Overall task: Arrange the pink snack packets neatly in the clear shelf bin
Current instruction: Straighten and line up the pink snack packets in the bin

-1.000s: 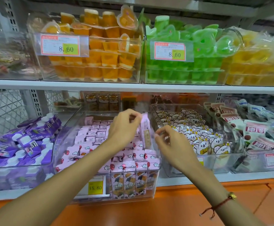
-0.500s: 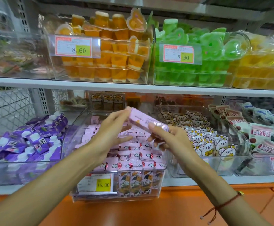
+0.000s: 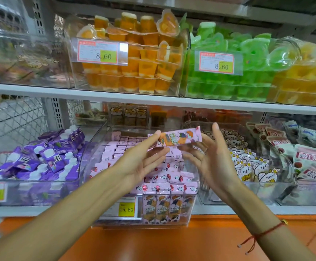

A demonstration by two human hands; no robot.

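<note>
I hold one pink snack packet (image 3: pixel 178 137) level in the air above the clear shelf bin (image 3: pixel 97 157). My left hand (image 3: pixel 144 162) pinches the packet's left end between the thumb and nearly straight fingers. The straight fingers of my right hand (image 3: pixel 213 162) touch the underside of its right part, and the thumb points up, clear of the packet. Several pink packets (image 3: pixel 119 147) lie in rows at the back of the bin. Others stand upright along its front wall (image 3: pixel 164 202), and those between are jumbled.
A bin of purple pouches (image 3: pixel 40 159) stands to the left and a bin of white cartoon packets (image 3: pixel 251 166) to the right. The shelf above (image 3: pixel 153 98) carries orange jelly cups (image 3: pixel 130 59) and green jelly cups (image 3: pixel 238 63). A yellow 15.80 price tag (image 3: pixel 126 209) hangs on the bin front.
The packet came up out of the bin's right side and now lies level with its printed face towards me. Both hands have spread their fingers; the right thumb has let go.
</note>
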